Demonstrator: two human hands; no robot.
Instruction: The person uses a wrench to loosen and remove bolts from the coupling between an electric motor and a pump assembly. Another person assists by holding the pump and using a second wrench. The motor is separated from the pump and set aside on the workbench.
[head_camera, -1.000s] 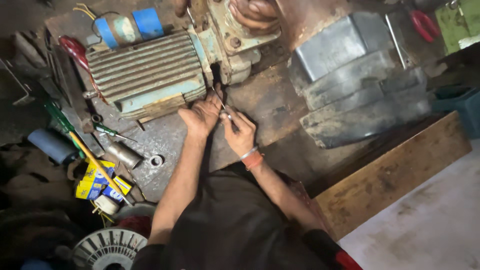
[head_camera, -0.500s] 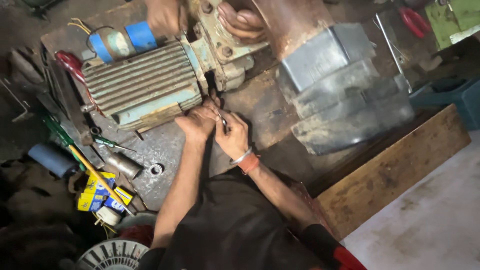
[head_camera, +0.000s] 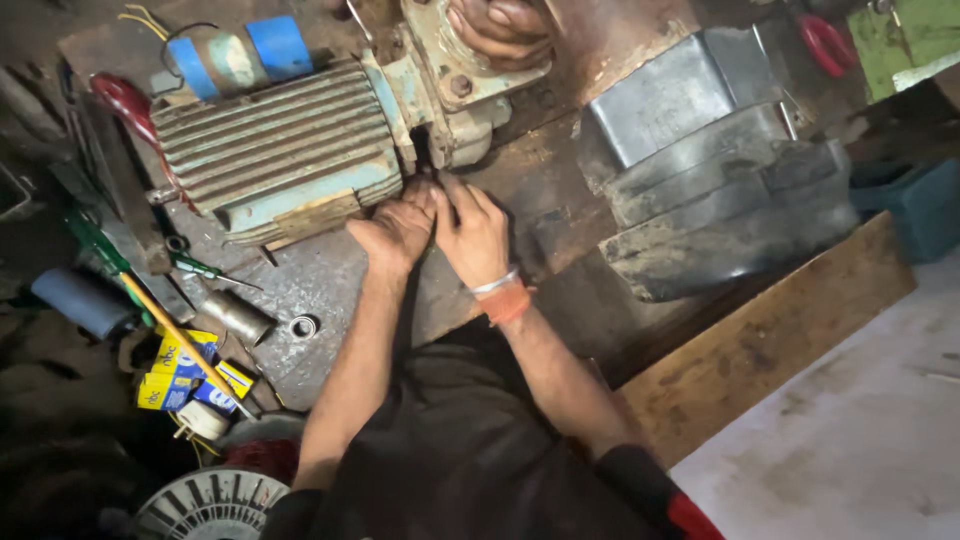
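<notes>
Both grips press together at the gap where the finned electric motor (head_camera: 275, 150) meets its pump end: the left hand (head_camera: 398, 232) and right hand (head_camera: 472, 232) have fingers curled close, but what they pinch is hidden in shadow. The motor, just beyond the grips on the worktop (head_camera: 320, 285), looks heavy, rigid cast metal, best held by its body. Another person's hand (head_camera: 500, 25) beyond is cut off.
</notes>
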